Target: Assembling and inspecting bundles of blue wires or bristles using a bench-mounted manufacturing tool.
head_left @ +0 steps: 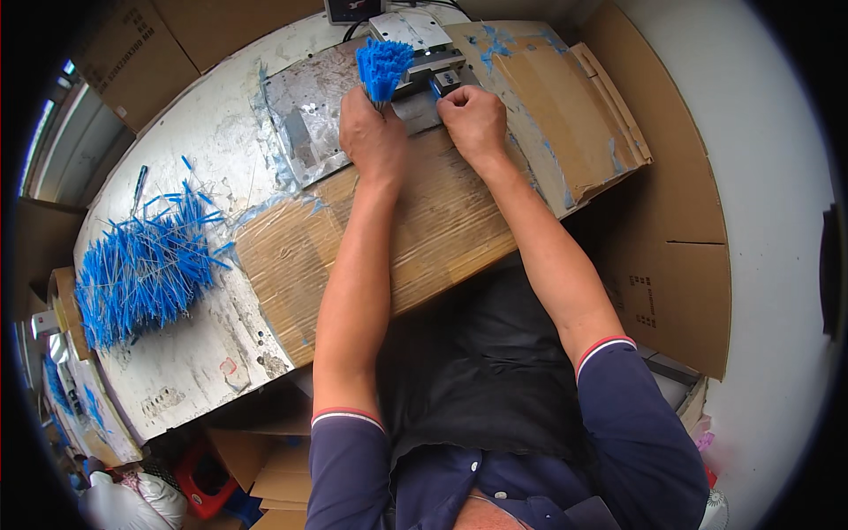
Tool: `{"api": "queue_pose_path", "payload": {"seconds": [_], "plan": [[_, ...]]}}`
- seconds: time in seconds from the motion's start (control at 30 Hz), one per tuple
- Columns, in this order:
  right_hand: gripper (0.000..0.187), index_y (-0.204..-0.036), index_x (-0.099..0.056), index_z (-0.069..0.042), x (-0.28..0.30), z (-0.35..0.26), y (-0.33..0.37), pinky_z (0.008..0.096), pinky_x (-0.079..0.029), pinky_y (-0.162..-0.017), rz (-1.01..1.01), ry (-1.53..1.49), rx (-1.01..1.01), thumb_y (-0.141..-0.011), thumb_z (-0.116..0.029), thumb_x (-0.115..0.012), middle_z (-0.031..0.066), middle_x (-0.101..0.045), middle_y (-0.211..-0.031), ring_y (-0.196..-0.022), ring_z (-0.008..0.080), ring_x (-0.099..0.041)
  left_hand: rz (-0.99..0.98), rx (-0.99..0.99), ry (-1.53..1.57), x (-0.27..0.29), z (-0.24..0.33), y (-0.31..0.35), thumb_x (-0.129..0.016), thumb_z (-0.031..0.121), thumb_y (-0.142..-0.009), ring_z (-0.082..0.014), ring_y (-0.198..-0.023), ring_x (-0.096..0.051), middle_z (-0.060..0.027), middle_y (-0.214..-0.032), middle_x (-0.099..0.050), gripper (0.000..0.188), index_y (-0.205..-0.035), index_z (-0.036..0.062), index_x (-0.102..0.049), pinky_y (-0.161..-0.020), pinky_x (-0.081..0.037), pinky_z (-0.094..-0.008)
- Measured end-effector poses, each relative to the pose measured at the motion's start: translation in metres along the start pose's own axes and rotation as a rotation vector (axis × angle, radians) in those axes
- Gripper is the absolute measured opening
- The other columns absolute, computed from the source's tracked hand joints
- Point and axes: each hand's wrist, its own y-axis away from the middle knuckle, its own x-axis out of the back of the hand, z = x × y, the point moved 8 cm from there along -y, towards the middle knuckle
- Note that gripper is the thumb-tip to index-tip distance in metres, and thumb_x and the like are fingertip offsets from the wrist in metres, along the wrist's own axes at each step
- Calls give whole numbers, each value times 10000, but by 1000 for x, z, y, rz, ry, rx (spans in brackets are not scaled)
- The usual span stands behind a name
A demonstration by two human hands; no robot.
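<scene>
My left hand (373, 137) is closed round a bundle of thin metal wires with blue ends (384, 69); the blue ends fan out above the fist. My right hand (475, 122) is pinched at the front of a small metal bench machine (442, 62), beside its dark block. A short blue piece (435, 88) shows at those fingertips, seemingly one blue-ended wire; its other end is hidden. Under the machine lies a scuffed metal plate (309, 106).
A heap of blue-ended wires (150, 274) covers the table's left side, with a dark pen (140, 187) beside it. Flat cardboard (442, 225) lines the front edge. A cardboard piece (574, 115) lies on the right, and a dark device (356, 9) stands behind.
</scene>
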Motion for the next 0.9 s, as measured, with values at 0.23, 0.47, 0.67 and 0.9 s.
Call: {"api": "queue_pose_path", "payload": {"seconds": [0.23, 0.47, 0.67, 0.9], "plan": [[128, -752, -775, -95, -2, 2, -4, 424, -575, -749, 3, 3, -44, -773, -202, -707, 117, -752, -797, -775, 323, -724, -2, -11, 21, -1, 0, 0, -704, -6, -778, -422, -901, -622, -185, -926, -639, 224, -961, 38, -585, -773, -480, -521], [196, -785, -777, -98, -4, 1, -7, 437, -562, -720, 21, 14, -82, -808, -291, -751, 119, -746, -781, -772, 328, -720, -30, -60, 0, -3, 4, -3, -721, 119, -886, -432, -878, -653, -189, -905, -689, 131, -979, 57, -652, -760, -490, -503], [232, -797, -744, -61, 1, 2, 6, 407, -531, -645, 207, -184, 40, -854, -286, -745, 125, -726, -740, -676, 296, -704, -150, -119, -102, -12, 13, 2, -698, 56, -804, -452, -838, -641, -203, -883, -679, 133, -905, 41, -613, -732, -472, -544], [298, -843, -688, -5, 7, 21, 0, 368, -510, -622, 267, -461, 13, -961, -278, -671, 114, -696, -699, -638, 224, -670, -218, -137, -148, -18, 18, 6, -681, 29, -798, -440, -873, -641, -203, -889, -673, 178, -966, 46, -624, -764, -479, -527]]}}
